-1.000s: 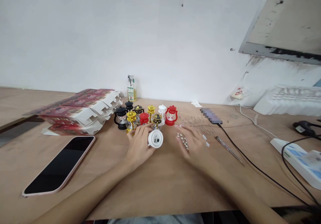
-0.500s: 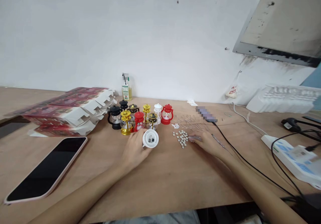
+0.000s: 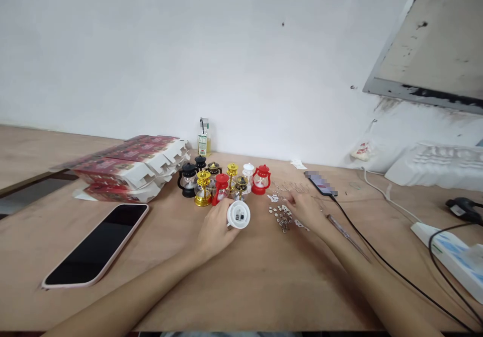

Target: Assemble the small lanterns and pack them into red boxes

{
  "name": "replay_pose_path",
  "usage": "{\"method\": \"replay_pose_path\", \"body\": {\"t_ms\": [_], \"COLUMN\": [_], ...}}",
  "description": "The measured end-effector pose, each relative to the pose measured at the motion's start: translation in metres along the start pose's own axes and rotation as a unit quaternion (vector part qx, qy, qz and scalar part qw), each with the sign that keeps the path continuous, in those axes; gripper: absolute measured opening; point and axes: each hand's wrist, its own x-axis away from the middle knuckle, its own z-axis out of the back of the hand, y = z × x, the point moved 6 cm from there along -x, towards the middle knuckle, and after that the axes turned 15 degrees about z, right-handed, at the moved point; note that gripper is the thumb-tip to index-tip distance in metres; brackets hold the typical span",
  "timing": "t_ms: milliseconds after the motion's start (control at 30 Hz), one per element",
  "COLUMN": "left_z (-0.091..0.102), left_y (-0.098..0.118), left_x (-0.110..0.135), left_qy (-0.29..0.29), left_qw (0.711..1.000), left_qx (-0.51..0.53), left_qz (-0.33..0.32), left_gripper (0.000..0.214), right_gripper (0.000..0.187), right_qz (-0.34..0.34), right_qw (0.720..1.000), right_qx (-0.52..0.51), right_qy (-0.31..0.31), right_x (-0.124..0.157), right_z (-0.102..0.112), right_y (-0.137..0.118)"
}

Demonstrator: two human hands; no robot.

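My left hand (image 3: pixel 216 231) is wrapped around a small white lantern (image 3: pixel 245 215), tilted so its round underside faces me. An open compartment with dark and metallic parts shows in that underside. To the right, my right hand (image 3: pixel 304 208) is low over the table with fingers curled together at the edge of a scatter of button batteries (image 3: pixel 284 216). What its fingertips pinch, if anything, is too small to make out. Small white pieces (image 3: pixel 273 198) lie by the fingertips, and a pale patterned strip (image 3: pixel 300 224) is under the hand.
Behind my left hand stand several small lanterns, including a gold one (image 3: pixel 203 188) and a red one (image 3: pixel 261 180). Flattened boxes (image 3: pixel 124 171) and a phone (image 3: pixel 98 246) are at left. Right are a screwdriver (image 3: pixel 347 235), a cabled phone (image 3: pixel 320 183) and a power strip (image 3: pixel 445 256).
My right hand has moved slightly away from me, toward the small white pieces, and the pale strip shows below it. The left hand still holds the white lantern. The view has shifted.
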Motion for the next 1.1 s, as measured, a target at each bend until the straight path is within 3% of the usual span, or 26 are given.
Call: {"method": "replay_pose_path", "body": {"t_ms": [133,333,533,633,733,867,967,1100], "left_z": [-0.002,-0.002,-0.003,-0.003,-0.001,0.001,0.002,0.002], "left_y": [0.000,0.002,0.000,-0.001,-0.001,0.001,0.004,0.008], "left_x": [0.000,0.000,0.001,0.000,0.000,0.001,0.004,0.008], "left_qy": [-0.010,0.004,0.010,0.012,0.012,0.020,0.022,0.024], "left_qw": [1.000,1.000,1.000,1.000,1.000,0.999,0.999,0.997], "left_qx": [-0.009,-0.008,-0.007,-0.006,0.009,0.033,0.039,0.061], "left_qz": [0.009,0.002,-0.005,-0.003,-0.004,-0.017,-0.029,-0.047], "left_gripper": [0.022,0.020,0.021,0.021,0.022,0.021,0.019,0.017], "right_gripper": [0.012,0.010,0.015,0.016,0.017,0.013,0.006,0.020], "right_qz": [-0.007,-0.033,-0.041,-0.038,-0.044,-0.009,0.073,0.276], "right_qw": [1.000,0.998,0.989,0.967,0.905,0.842,0.836,0.859], "right_qx": [0.000,-0.051,-0.126,-0.235,-0.402,-0.515,-0.495,-0.345], "right_qy": [-0.006,0.034,0.071,0.090,0.133,0.159,0.224,0.257], "right_x": [0.005,0.017,0.016,0.011,0.005,-0.003,-0.003,0.007], "right_z": [-0.003,0.017,0.013,0.008,0.006,0.008,0.021,0.038], "right_y": [0.011,0.028,0.025,0.007,-0.024,-0.079,-0.109,-0.140]}}
